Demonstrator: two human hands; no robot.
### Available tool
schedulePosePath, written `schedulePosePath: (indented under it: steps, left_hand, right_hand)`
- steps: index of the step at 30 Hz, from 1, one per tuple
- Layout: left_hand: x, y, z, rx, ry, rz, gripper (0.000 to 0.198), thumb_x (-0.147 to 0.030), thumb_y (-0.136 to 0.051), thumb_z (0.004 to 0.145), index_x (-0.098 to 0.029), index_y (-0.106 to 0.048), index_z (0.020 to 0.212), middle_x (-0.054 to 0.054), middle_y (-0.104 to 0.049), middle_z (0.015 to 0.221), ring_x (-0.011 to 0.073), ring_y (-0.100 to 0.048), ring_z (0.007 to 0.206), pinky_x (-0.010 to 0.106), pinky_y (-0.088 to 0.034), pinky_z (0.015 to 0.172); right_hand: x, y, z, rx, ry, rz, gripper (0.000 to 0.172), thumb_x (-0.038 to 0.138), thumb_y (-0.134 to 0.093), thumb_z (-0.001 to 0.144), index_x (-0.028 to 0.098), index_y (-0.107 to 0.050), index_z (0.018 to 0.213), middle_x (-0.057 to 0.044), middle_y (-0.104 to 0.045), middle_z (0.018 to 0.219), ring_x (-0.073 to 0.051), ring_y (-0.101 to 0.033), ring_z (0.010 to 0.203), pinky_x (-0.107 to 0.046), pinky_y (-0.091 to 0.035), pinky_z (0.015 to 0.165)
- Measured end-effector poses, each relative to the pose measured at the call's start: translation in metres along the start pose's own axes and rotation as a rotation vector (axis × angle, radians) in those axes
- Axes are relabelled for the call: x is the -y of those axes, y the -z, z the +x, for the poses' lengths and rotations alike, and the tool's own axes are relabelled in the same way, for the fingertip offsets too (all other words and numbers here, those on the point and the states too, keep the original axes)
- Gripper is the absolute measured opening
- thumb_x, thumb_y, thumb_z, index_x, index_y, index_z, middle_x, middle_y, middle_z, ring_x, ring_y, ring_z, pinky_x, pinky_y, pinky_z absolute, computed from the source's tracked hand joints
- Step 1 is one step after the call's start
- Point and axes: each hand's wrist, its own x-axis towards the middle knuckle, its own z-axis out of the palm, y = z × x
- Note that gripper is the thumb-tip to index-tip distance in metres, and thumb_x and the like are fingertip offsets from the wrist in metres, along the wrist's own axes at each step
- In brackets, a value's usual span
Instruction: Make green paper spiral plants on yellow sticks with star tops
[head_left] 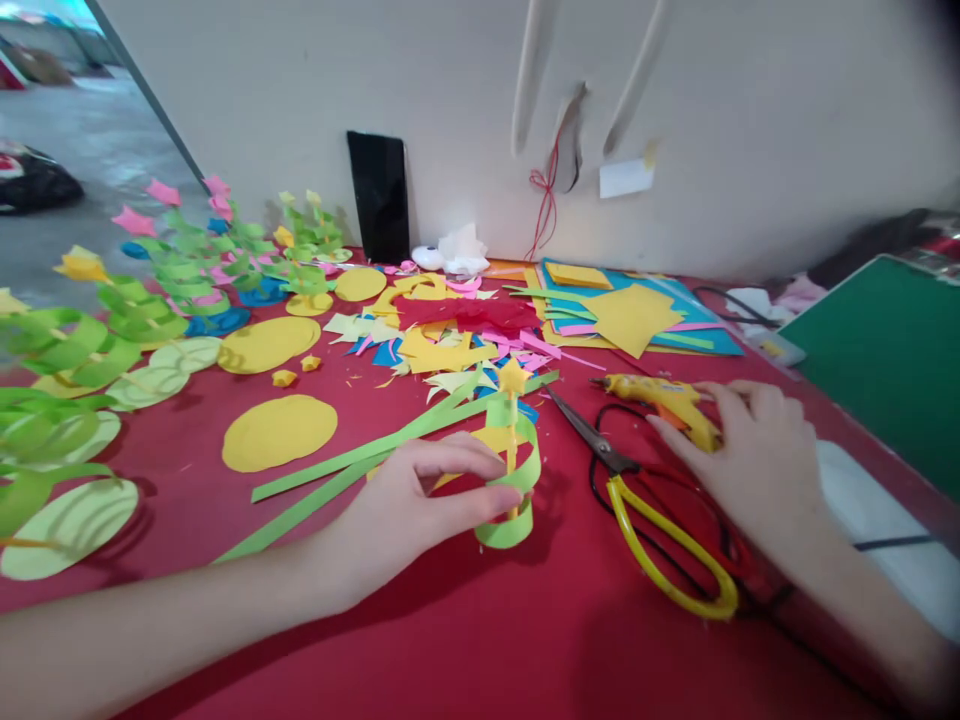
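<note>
At centre frame on the red bench point(465, 640), the left hand point(420, 505) pinches an upright green paper spiral point(514, 490), while the right hand point(750, 455) closes over the yellow glue gun point(660, 398) beside scissors point(645, 510); hot glue could plausibly burn fingertips or crush the loops.

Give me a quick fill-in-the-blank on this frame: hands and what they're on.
1. The left hand holds a green paper spiral tree topped with a yellow ____.
2. The right hand rests on a yellow ____ gun.
3. The scissors between the hands have ____ handles.
4. The table is covered in ____ cloth.

Missing words: star; glue; yellow; red
</note>
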Motion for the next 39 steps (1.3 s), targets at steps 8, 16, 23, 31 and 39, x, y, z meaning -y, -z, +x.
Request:
schedulePosePath:
  steps: [8,16,23,31,39]
  left_hand:
    - [-0.014,0.0,-0.011,-0.035,-0.115,-0.019,0.013,-0.032,-0.066,0.073,-0.021,-0.068,0.067,-0.001,-0.06,0.08,0.0145,-0.057,0.081,0.026,-0.046,0.078]
    - [-0.018,0.005,-0.015,-0.032,-0.191,0.011,0.011,-0.029,-0.064,0.074,-0.023,-0.066,0.065,-0.004,-0.06,0.078,0.0094,-0.056,0.072,0.018,-0.046,0.066]
    - [-0.019,0.003,-0.013,-0.045,-0.173,0.043,0.012,-0.031,-0.066,0.072,-0.023,-0.067,0.065,-0.003,-0.06,0.074,0.0129,-0.058,0.076,0.021,-0.046,0.068]
    - [-0.014,0.004,-0.013,-0.056,-0.134,-0.015,0.014,-0.031,-0.069,0.069,-0.023,-0.064,0.079,-0.003,-0.062,0.078,0.0114,-0.058,0.068,0.019,-0.045,0.056]
    - [-0.014,0.006,-0.014,-0.005,-0.185,-0.087,0.013,-0.024,-0.068,0.072,-0.02,-0.055,0.073,-0.006,-0.056,0.072,0.007,-0.053,0.065,0.017,-0.042,0.057]
  right_hand:
    - [0.104,0.046,-0.02,0.546,0.055,1.065,0.005,0.025,-0.059,0.075,0.022,-0.062,0.072,-0.003,-0.062,0.075,-0.015,-0.059,0.071,-0.022,-0.047,0.058]
    - [0.116,0.041,-0.02,0.889,-0.202,1.362,0.012,0.027,-0.068,0.068,0.019,-0.063,0.075,0.001,-0.061,0.071,-0.011,-0.058,0.069,-0.019,-0.047,0.062]
    - [0.121,0.037,-0.021,0.94,-0.257,1.386,0.012,0.029,-0.07,0.065,0.019,-0.066,0.07,0.0,-0.065,0.064,-0.011,-0.061,0.062,-0.017,-0.049,0.058]
    - [0.12,0.035,-0.022,0.946,-0.219,1.494,0.008,0.024,-0.067,0.071,0.02,-0.069,0.077,-0.001,-0.07,0.078,-0.012,-0.065,0.073,-0.017,-0.051,0.067]
    - [0.121,0.034,-0.025,0.963,-0.204,1.556,0.008,0.02,-0.065,0.073,0.02,-0.068,0.08,0.001,-0.07,0.078,-0.009,-0.065,0.074,-0.015,-0.05,0.068]
